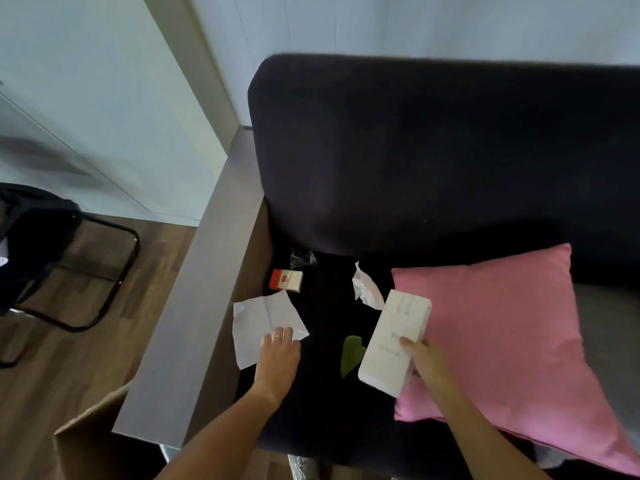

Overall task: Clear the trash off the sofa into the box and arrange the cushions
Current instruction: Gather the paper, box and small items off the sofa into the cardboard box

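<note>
The left hand [278, 355] lies palm down with fingers spread, their tips on a creased white sheet of paper [263, 323] beside the sofa's grey armrest [194, 306]. The right hand [427, 358] is clamped on a long white carton [394, 341], tilted over the pink cushion [502, 341]. Between the hands lies a green leaf [350, 355] on the dark seat [329, 393]. Farther back sit a crumpled tissue [367, 289], a red-and-white pack [286, 279] and clear wrapping [302, 258]. The cardboard box [93, 441] stands on the floor beside the armrest.

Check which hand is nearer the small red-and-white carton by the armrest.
Left. The left hand rests on the flat white paper sheet, just in front of the small red-and-white carton. The right hand grips the tall white box across the seat.
</note>
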